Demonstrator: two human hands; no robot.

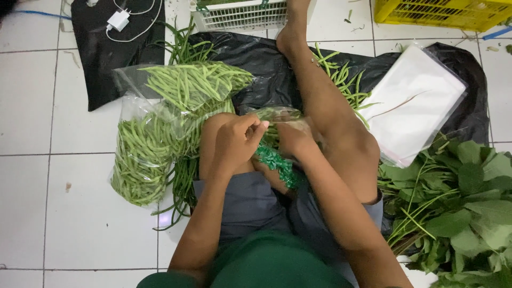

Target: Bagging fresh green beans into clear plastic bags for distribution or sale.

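Note:
I sit on a white tiled floor with my legs in front of me. My left hand (237, 141) and my right hand (295, 140) meet over my lap, both gripping a clear plastic bag of green beans (274, 118). A bundle of green twist ties (276, 161) lies on my lap just below the hands. Two filled clear bags of green beans (160, 122) lie stacked on the floor to my left, with loose long beans (181, 184) under them.
Black plastic sheet (256, 58) under my right leg, with loose beans (344, 80) on it. Stack of clear empty bags (413, 101) at right. Leafy greens (458, 208) at lower right. White basket (240, 15) and yellow crate (442, 12) at top. White charger (118, 20) on a black bag.

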